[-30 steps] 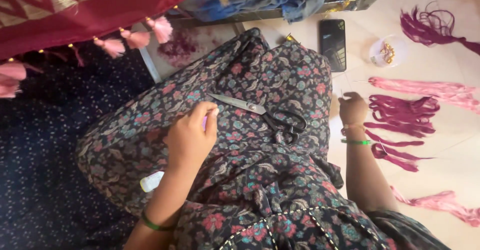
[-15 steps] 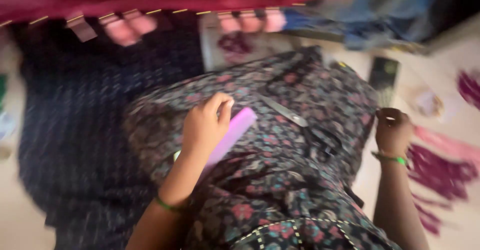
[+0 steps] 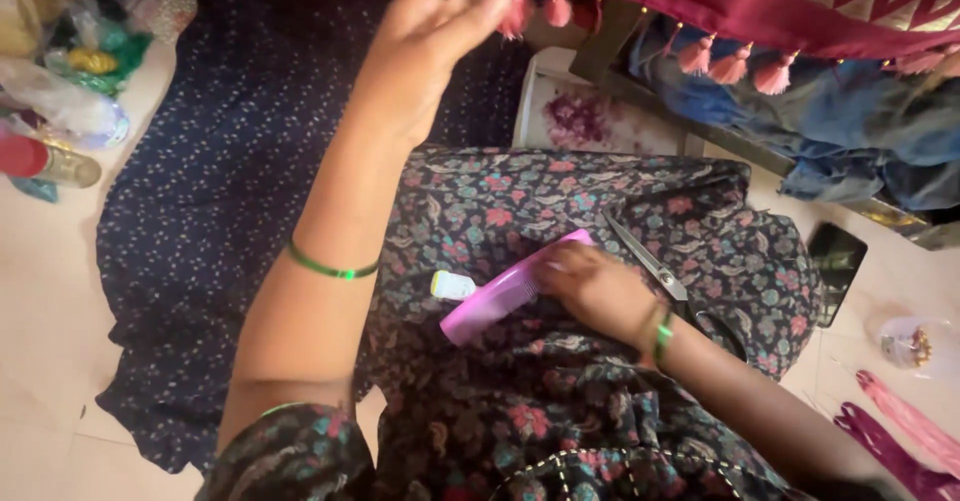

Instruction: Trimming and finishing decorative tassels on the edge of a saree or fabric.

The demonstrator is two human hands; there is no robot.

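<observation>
— What do we see on the left?

— Our left hand (image 3: pixel 425 31) is raised to the pink tassels (image 3: pixel 520 11) on the maroon cloth (image 3: pixel 800 6), fingers pinched; whether they grasp one, we cannot tell.

— And to the right?

— Our right hand (image 3: pixel 600 291) grasps the pink comb (image 3: pixel 505 296) on our floral lap (image 3: pixel 520 201), beside a small white object (image 3: pixel 452 285). Scissors (image 3: pixel 660 276) lie just right of it.
</observation>
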